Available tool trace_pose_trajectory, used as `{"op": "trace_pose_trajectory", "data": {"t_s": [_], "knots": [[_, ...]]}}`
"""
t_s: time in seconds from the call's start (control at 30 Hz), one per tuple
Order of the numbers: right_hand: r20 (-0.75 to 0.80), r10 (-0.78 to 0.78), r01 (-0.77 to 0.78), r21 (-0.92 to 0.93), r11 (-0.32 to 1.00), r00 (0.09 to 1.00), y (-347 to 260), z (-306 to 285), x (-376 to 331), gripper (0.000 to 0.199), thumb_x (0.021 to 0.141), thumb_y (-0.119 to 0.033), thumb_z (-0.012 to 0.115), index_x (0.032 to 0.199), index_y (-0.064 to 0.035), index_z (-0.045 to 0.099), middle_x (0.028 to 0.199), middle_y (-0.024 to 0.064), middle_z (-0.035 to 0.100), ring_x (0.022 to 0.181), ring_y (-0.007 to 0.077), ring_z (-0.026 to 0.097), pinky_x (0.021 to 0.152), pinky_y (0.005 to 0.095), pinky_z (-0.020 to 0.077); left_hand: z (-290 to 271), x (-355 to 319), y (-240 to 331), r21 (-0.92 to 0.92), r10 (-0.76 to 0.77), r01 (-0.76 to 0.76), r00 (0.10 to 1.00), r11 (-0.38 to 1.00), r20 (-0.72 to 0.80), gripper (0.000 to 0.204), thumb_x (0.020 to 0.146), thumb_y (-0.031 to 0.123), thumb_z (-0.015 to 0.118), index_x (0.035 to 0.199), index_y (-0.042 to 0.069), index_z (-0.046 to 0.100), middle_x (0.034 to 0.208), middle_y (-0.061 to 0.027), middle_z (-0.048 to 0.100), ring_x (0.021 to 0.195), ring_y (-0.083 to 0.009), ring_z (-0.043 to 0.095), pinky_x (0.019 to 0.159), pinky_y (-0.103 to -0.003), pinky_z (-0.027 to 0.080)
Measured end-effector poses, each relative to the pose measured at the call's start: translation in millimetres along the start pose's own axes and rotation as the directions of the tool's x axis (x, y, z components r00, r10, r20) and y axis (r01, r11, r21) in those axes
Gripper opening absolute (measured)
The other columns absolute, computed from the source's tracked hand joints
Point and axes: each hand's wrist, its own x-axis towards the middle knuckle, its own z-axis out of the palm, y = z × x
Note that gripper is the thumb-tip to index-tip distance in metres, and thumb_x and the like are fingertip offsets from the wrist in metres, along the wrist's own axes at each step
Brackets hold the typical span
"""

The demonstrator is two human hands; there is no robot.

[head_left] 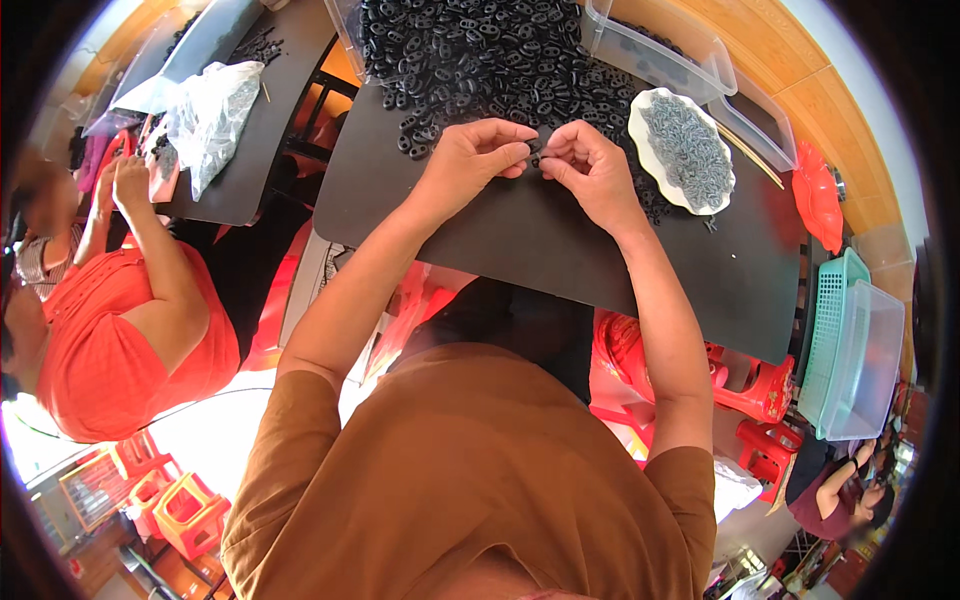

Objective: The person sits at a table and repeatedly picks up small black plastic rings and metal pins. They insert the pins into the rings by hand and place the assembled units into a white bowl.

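Both my hands meet over the far part of the dark table [370, 185], in front of a big heap of small black two-holed plastic pieces [470, 60]. Thumb and forefinger of my left hand [475, 165] pinch one small black plastic piece [533, 147]. My right hand [596, 178] is closed, its fingertips against that piece; whatever lies between them is too small to make out. Just right of it stands a white scalloped dish [639, 132] full of small grey pin-like parts [690, 152].
Clear plastic bins [690, 65] stand behind the heap, with thin sticks [755, 155] beside the dish. A red tray [818, 195] and a green basket [830, 330] are at the right. On the left, a person in red [140, 330] works at another table holding a plastic bag [210, 115].
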Motion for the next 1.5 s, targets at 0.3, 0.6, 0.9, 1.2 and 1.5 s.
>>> {"op": "trace_pose_trajectory", "data": {"t_s": [0.3, 0.6, 0.9, 1.2, 1.5], "knots": [[0.008, -0.026, 0.026, -0.023, 0.999, 1.0, 4.9, 1.4, 0.0, 0.014, 0.085, 0.003, 0.067, 0.093, -0.002, 0.057, 0.082, 0.0013, 0.067, 0.075, 0.0071, 0.065, 0.07, 0.0224, 0.0522, 0.8, -0.1, 0.8, 0.114, 0.018, -0.013, 0.999, 0.993, -0.038, 0.021, 0.091, 0.01, 0.068, 0.111, 0.001, 0.07, 0.087, 0.0001, 0.068, 0.074, -0.0055, 0.061, 0.07, -0.019, 0.051], [-0.019, -0.016, 0.014, -0.07, 0.997, 1.0, 2.1, 4.7, -1.2, 0.017, 0.083, 0.004, 0.069, 0.093, -0.0021, 0.057, 0.082, 0.0011, 0.067, 0.077, 0.0066, 0.065, 0.07, 0.023, 0.0525, 4.1, -1.9, 3.6, 0.233, 0.025, -0.019, 0.999, 0.972, -0.024, 0.02, 0.09, 0.008, 0.068, 0.108, 0.001, 0.071, 0.084, 0.0003, 0.068, 0.074, -0.0048, 0.061, 0.068, -0.02, 0.05], [-0.037, -0.038, 0.02, -0.401, 0.916, 0.999, -6.0, 7.4, -2.7, 0.02, 0.076, 0.0, 0.075, 0.088, -0.0031, 0.06, 0.079, 0.0076, 0.066, 0.071, 0.0169, 0.065, 0.067, 0.0301, 0.0512, 8.9, -1.5, -4.4, 0.515, 0.286, -0.264, 0.957, 0.816, 0.038, 0.016, 0.085, 0.004, 0.07, 0.101, 0.0, 0.071, 0.085, -0.0068, 0.071, 0.073, -0.0106, 0.065, 0.069, -0.025, 0.053], [0.002, -0.072, 0.066, -0.411, 0.909, 0.997, -1.1, 2.4, -3.1, 0.018, 0.075, -0.002, 0.076, 0.089, -0.0041, 0.063, 0.078, 0.0092, 0.065, 0.071, 0.0204, 0.066, 0.065, 0.0323, 0.0508, 10.3, -4.6, -0.2, 0.531, 0.252, -0.236, 0.967, 0.814, 0.043, 0.012, 0.085, 0.003, 0.069, 0.097, 0.0, 0.072, 0.088, -0.0074, 0.069, 0.074, -0.0136, 0.067, 0.068, -0.028, 0.054], [0.034, -0.052, 0.061, -0.376, 0.924, 0.998, -5.8, -0.9, -4.2, 0.013, 0.078, -0.001, 0.073, 0.089, -0.0028, 0.065, 0.078, 0.0067, 0.066, 0.067, 0.014, 0.062, 0.062, 0.0279, 0.0491, 9.9, -4.8, -2.0, 0.54, 0.273, -0.254, 0.961, 0.802, 0.047, 0.013, 0.085, 0.002, 0.069, 0.098, 0.002, 0.073, 0.088, -0.007, 0.068, 0.076, -0.0138, 0.065, 0.069, -0.027, 0.053]]}}
